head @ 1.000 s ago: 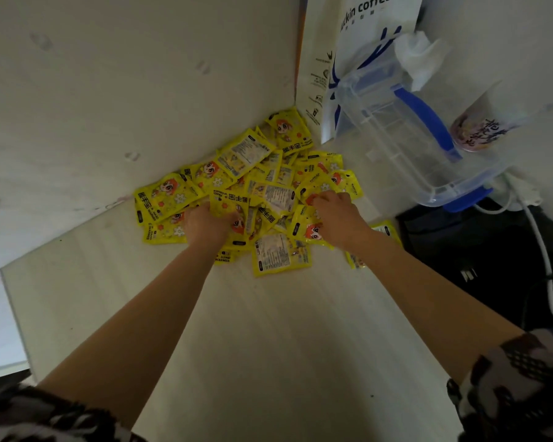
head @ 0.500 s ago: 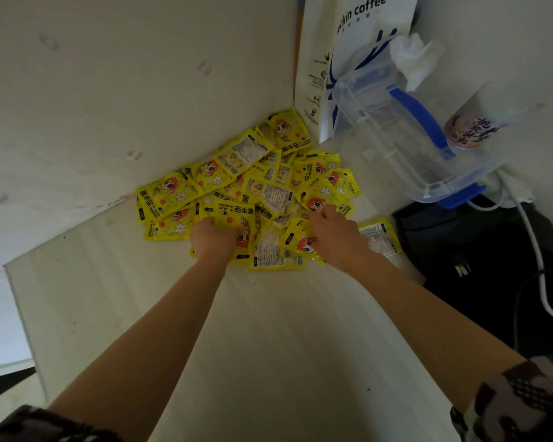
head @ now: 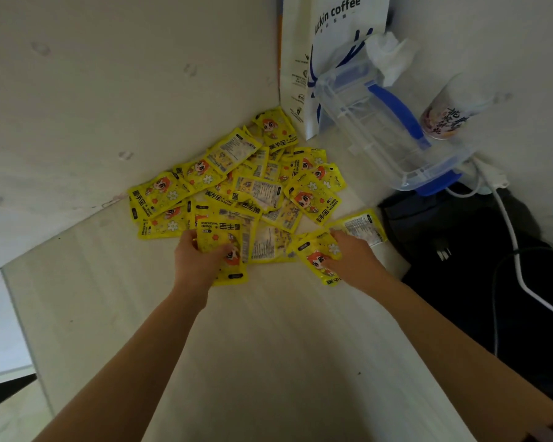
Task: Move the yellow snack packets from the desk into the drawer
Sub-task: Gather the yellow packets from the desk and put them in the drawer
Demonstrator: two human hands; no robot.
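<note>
Desk: pale wood top [head: 268, 346] tucked into a white corner, walls at ten and one o'clock.
Packets: the heap of yellow packets [head: 237, 193] lies spread against the wall toward twelve o'clock from the hands, overlapping, some face up, some label side up.
Left hand: the left hand [head: 198, 260] is closed round a small stack of packets [head: 221, 240] at the heap's near edge, thumb on top, fingers under.
Right hand: the right hand [head: 351, 260] lies fingers down over a couple of packets [head: 316, 256] at three o'clock of the heap; whether it pinches them or only presses, I cannot tell.
Clutter: paper coffee bag [head: 329, 43], clear plastic box with blue clips [head: 380, 129] and a cup [head: 450, 110] stand at one to two o'clock, with a black bag [head: 460, 250] and white cable [head: 511, 237] at three.
Drawer: not in sight.
Progress: early, I'd judge; nearly the whole heap sits on the desk, and only the first handfuls are being gathered.
</note>
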